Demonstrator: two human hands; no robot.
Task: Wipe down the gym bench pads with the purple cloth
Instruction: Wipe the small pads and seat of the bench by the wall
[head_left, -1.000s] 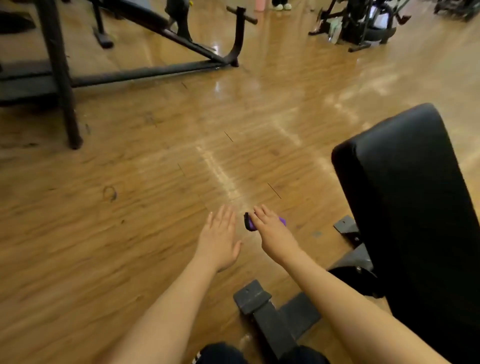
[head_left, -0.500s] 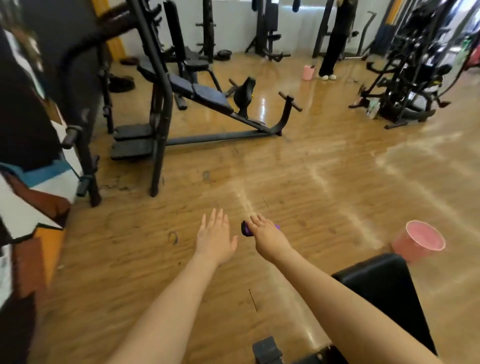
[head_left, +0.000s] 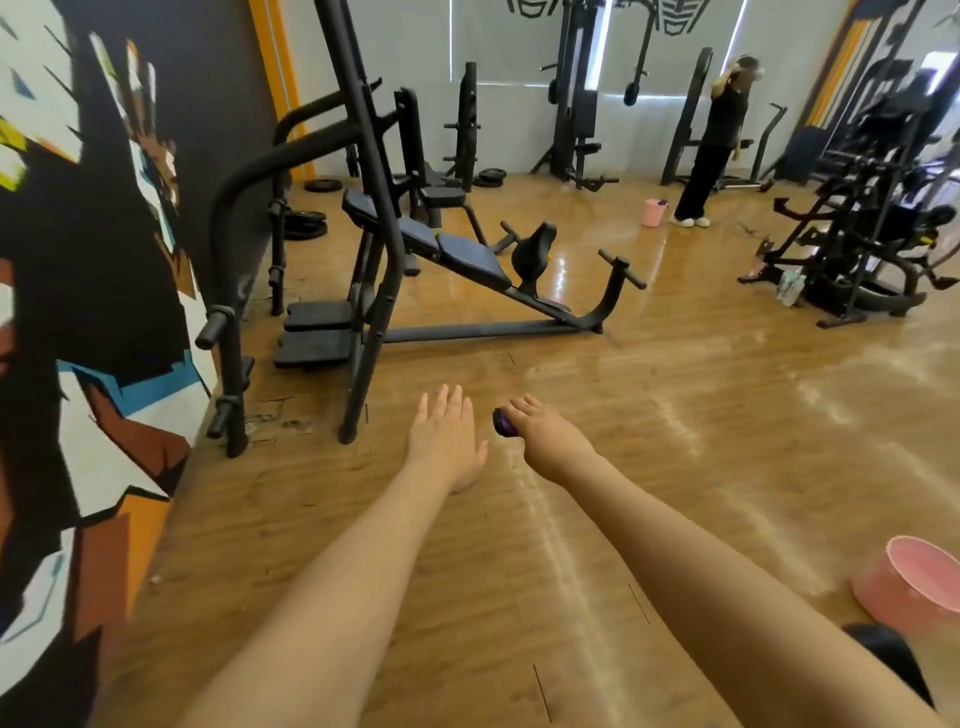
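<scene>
Both my arms reach forward over the wooden floor. My right hand (head_left: 545, 436) grips the purple cloth (head_left: 503, 422), bunched small so only a dark purple bit shows at the fingers. My left hand (head_left: 444, 436) is beside it, flat, fingers straight, holding nothing. Only a black corner of the nearby bench pad (head_left: 883, 654) shows at the lower right, behind my right forearm. Farther ahead stands an inclined bench with dark blue pads (head_left: 462, 249) in a black frame.
A pink bucket (head_left: 914, 582) sits on the floor at the right by the pad corner. A black rack upright (head_left: 374, 291) stands ahead left, along a painted wall. A person (head_left: 717, 140) stands far back by another pink bucket (head_left: 653, 212). More machines fill the right side.
My view has lifted from the floor and nearby bench pad to the whole gym room. The black pad has slid almost out of view. Both hands keep their pose, cloth still gripped.
</scene>
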